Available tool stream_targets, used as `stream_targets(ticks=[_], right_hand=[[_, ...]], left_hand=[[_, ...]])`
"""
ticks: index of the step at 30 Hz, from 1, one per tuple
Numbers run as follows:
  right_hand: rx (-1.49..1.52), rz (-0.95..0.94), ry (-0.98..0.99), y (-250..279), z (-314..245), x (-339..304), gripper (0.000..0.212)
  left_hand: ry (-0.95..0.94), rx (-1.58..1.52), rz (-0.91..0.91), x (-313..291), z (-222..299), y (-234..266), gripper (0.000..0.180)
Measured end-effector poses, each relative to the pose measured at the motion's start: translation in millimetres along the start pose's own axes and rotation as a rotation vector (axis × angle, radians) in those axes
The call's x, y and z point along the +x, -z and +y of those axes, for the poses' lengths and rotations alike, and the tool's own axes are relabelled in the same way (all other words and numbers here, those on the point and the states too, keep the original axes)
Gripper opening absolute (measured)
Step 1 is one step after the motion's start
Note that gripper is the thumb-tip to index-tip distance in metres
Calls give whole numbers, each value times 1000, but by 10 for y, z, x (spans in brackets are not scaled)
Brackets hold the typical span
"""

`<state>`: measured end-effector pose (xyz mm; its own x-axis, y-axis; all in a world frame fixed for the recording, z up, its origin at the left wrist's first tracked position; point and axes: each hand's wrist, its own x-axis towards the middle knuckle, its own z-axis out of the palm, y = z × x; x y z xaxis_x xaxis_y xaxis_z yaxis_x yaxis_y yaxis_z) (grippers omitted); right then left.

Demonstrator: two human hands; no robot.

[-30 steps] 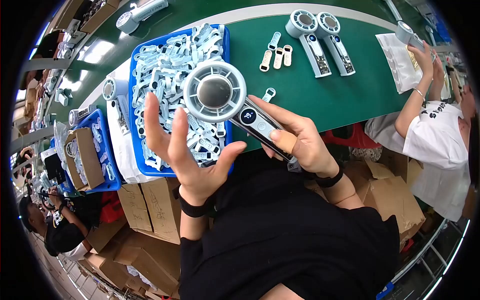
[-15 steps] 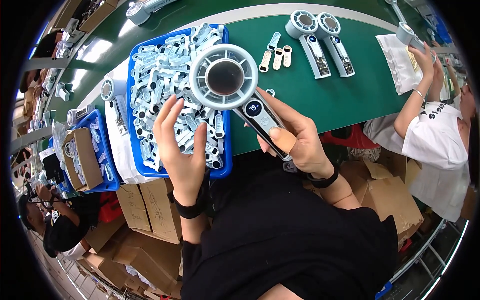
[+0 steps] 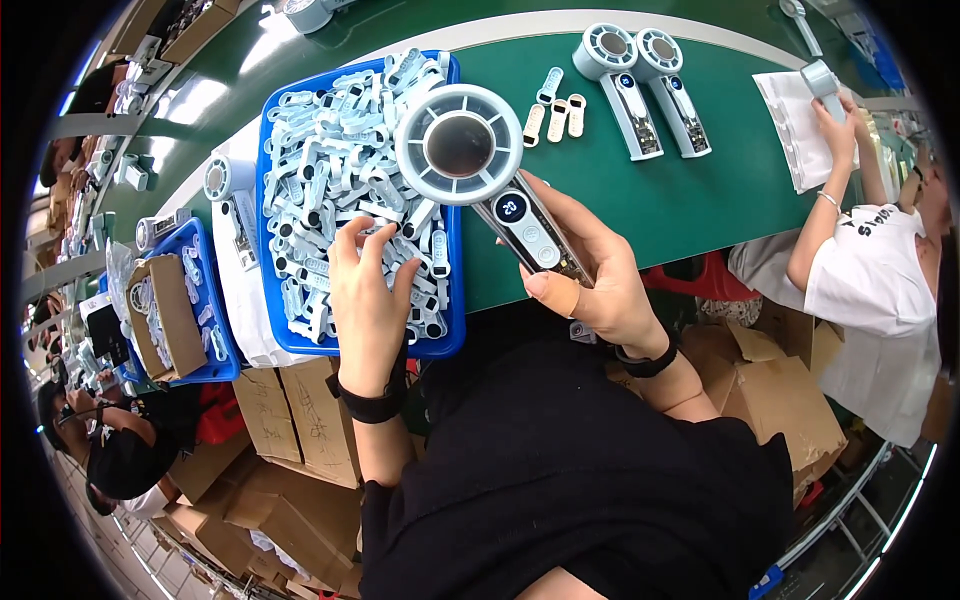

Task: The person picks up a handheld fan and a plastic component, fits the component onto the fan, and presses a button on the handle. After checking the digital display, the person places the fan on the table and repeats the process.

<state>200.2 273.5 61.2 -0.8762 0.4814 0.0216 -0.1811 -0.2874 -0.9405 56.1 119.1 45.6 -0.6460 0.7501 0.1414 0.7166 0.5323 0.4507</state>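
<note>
My right hand [image 3: 600,270] is wrapped round the handle of a pale blue handheld fan [image 3: 459,146], its round head up and to the left. A small round display glows on the handle, and circuit parts show in the handle's open lower face. Over the blue bin [image 3: 455,310] my left hand [image 3: 368,300] hangs with fingers curled and apart, nothing seen between them. Heaped in that bin are many small pale blue plastic covers [image 3: 320,180] with dark windows; the left fingertips are close to them, and whether they touch I cannot tell.
Two more fans [image 3: 632,110] lie on the green mat, beside several loose covers [image 3: 555,118]. Another fan [image 3: 232,205] rests left of the bin, near a smaller blue bin [image 3: 215,330]. At the right a co-worker's hand [image 3: 838,130] holds a fan. Cardboard boxes [image 3: 780,400] stand below the table.
My left hand has come down onto the bin's heap, its fingers more bent. The fan in my right hand has tilted slightly, and the thumb has slid lower, baring more of the handle.
</note>
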Motion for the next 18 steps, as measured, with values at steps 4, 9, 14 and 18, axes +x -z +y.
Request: stream_targets(ticks=[4, 9, 14, 18], right_hand=[[-57, 29, -80, 308, -113, 81, 60], [-248, 399, 83, 1140, -379, 345, 46], [-609, 569, 83, 2242, -460, 534, 33], [-697, 499, -134, 2487, -245, 654, 32]], left_hand=[[129, -28, -44, -29, -40, 4, 36], [242, -4, -118, -74, -48, 30, 37], [330, -93, -122, 12, -71, 3, 36], [196, -35, -51, -18, -227, -47, 33]])
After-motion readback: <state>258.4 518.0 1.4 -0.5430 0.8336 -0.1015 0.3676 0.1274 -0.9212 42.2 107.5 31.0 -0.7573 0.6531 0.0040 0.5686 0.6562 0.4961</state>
